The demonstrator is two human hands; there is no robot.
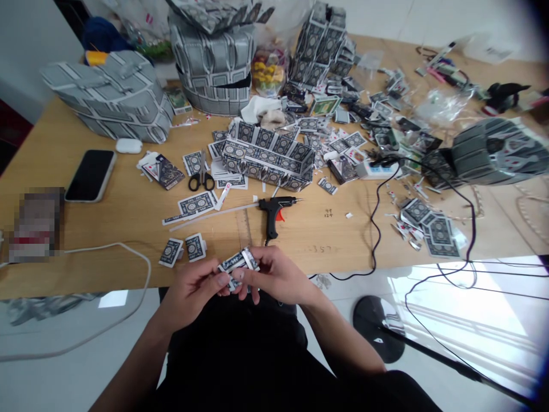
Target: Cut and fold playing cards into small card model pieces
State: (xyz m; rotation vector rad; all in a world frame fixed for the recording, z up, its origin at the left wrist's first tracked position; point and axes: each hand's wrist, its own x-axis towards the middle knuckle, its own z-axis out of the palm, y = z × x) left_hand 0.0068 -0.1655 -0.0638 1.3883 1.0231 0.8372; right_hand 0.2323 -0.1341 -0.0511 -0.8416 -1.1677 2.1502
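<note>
Both hands' fingers (221,279) (246,277) pinch a small folded card piece (238,261) at the desk's (141,278) near edge; uneven squeezing could crease it.

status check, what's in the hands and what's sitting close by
Left hand and right hand both on folded card piece. Glue gun on table just beyond. Two folded cards nearby, left side.

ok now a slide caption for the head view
Two hands hold a folded patterned card piece in front of a black glue gun on a wooden table.
</note>
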